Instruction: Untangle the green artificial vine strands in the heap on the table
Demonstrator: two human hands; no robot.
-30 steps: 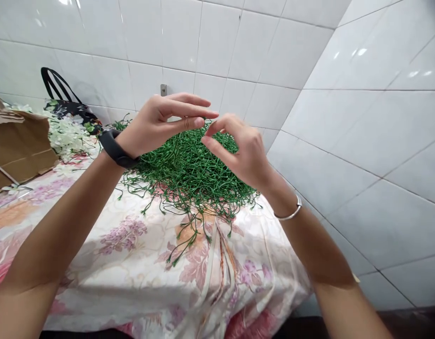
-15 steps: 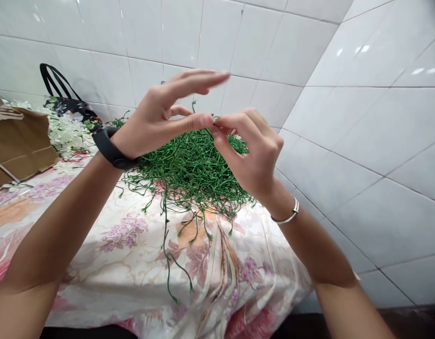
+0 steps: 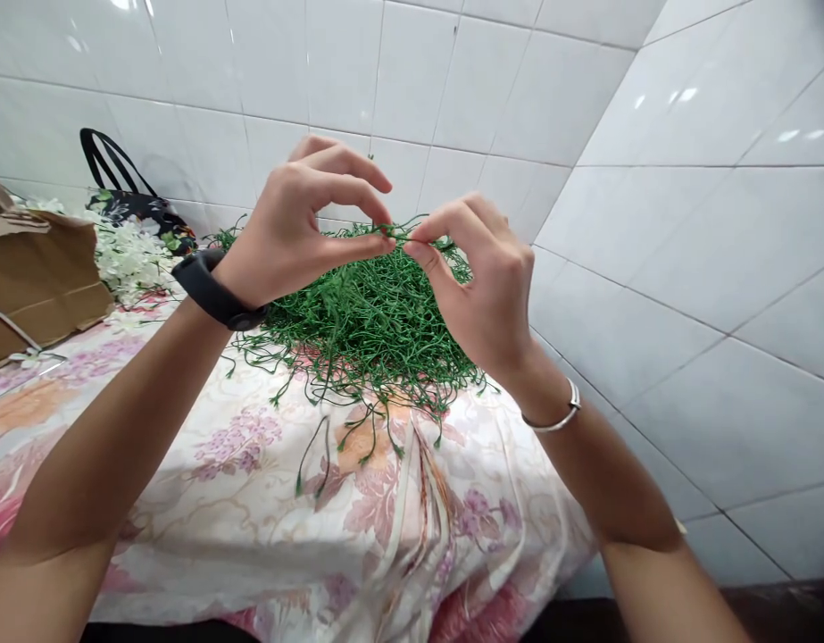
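Pinching a green stem (image 3: 399, 237), both raised hands (image 3: 295, 219) (image 3: 488, 281) nearly touch.

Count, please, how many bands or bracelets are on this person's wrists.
2: a black band on the wrist of the left hand, and a silvery bracelet on the wrist of the right hand. No third one shows.

Bright, whitish light puts glare spots on the tiles (image 3: 686, 95) above the fingers (image 3: 354, 189), to both left and right. Near the fingers the view is fairly crisp; below them the cloth (image 3: 251, 545) looks softer, with deep shadow under its edge. Wide-angle distortion stretches the arms (image 3: 123, 446).
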